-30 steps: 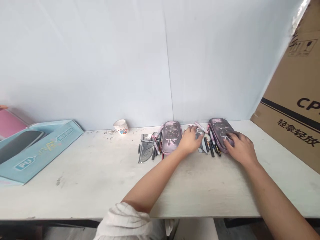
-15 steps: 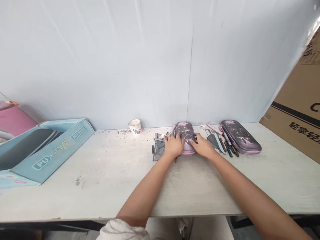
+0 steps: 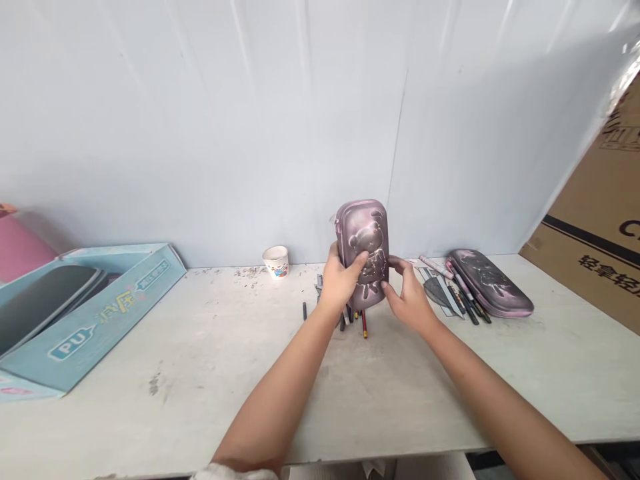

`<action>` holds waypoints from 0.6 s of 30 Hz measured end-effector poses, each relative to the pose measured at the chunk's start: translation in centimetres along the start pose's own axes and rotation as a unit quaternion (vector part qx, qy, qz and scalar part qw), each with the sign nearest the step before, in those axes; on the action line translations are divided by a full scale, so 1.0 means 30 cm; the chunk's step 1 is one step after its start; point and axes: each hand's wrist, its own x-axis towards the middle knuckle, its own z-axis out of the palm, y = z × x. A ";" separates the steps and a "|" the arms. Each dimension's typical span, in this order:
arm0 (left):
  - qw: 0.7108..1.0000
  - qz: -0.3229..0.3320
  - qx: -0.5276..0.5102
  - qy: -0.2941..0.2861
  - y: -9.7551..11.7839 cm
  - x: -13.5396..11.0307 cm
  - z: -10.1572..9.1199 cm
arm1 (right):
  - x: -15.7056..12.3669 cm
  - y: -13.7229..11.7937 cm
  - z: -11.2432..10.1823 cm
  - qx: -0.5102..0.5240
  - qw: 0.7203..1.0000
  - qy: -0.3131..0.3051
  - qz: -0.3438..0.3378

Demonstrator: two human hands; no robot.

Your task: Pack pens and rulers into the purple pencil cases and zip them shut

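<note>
A dark pinkish-purple pencil case (image 3: 361, 230), with an embossed cartoon figure on its front, is held upright above the table. My left hand (image 3: 339, 281) is closed around its left side, thumb across the front. At the lower right edge, my right hand (image 3: 407, 297) grips it between thumb and fingers. Beneath the case lie several pencils and pens, one of them a red pencil (image 3: 365, 325); the case partly hides them. A grey ruler (image 3: 319, 285) shows beside my left hand, and a short black stick (image 3: 305, 311) lies farther left.
Right of my hands, a second pencil case (image 3: 495, 283) lies beside several pens (image 3: 467, 300) and clear rulers (image 3: 443, 292). A paper cup (image 3: 277, 261) stands by the wall. A blue box (image 3: 115, 313) with dark cases sits at left, a cardboard carton (image 3: 595, 220) at right.
Both hands have lifted the pencil case off the table and tilted it upright, its front facing me. Pencils and pens beneath it now show. The view has shifted slightly.
</note>
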 end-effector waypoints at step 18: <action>0.780 0.311 0.541 0.042 -0.077 -0.134 -0.079 | -0.068 -0.028 0.029 -0.181 0.970 0.138 -0.088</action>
